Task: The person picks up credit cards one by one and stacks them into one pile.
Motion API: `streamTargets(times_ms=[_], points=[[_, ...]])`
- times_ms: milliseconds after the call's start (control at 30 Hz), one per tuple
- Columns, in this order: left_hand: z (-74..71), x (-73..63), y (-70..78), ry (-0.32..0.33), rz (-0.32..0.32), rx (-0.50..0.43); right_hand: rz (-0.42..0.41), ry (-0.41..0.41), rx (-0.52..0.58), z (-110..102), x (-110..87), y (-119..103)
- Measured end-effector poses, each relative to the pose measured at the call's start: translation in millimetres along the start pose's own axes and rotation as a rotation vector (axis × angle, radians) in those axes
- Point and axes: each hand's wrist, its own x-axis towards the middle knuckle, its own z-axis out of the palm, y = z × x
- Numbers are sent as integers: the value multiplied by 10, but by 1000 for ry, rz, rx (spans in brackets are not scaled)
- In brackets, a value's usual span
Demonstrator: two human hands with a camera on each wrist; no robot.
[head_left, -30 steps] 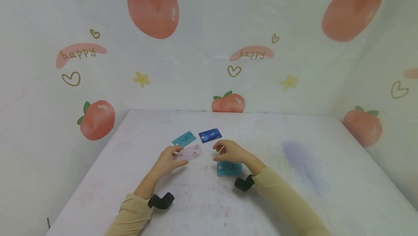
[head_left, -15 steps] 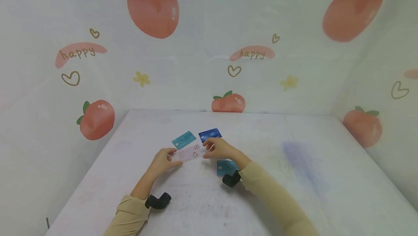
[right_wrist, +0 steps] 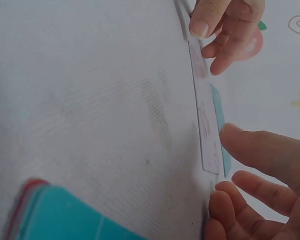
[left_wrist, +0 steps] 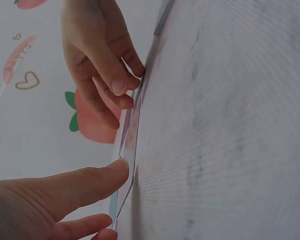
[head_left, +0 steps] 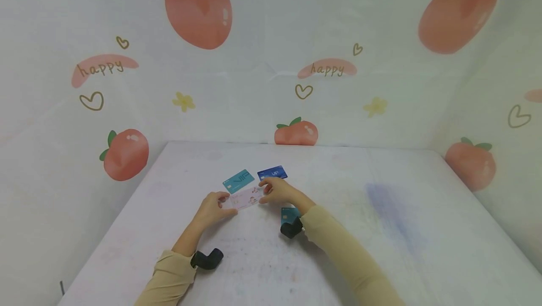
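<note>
While the right wrist hides much of one teal card (head_left: 286, 213), left hand (head_left: 211, 208) pinches thin pink-printed card (head_left: 247, 198) between both hands; right hand (head_left: 279, 189) gapes at its other end, contact unclear.

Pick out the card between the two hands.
The pale pink card, between the left hand and right hand; the far teal card and blue card lie beyond it, the near teal card closer in.

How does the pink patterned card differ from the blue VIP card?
The pink patterned card has small reddish prints; the blue VIP card has white lettering. The pink patterned card sits between left hand and right hand; the blue VIP card lies farther back, partly hidden. Both are rectangular.
</note>
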Motion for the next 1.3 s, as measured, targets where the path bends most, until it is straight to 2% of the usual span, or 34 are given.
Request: streamTargets(times_ms=[300, 667, 1300], points=[[4, 13, 10, 11, 3, 1, 6, -5, 12, 52, 97, 11], [18, 28, -10, 14, -3, 6, 49, -11, 4, 83, 120, -18], [40, 41, -22, 30, 11, 31, 39, 13, 13, 104, 148, -10]])
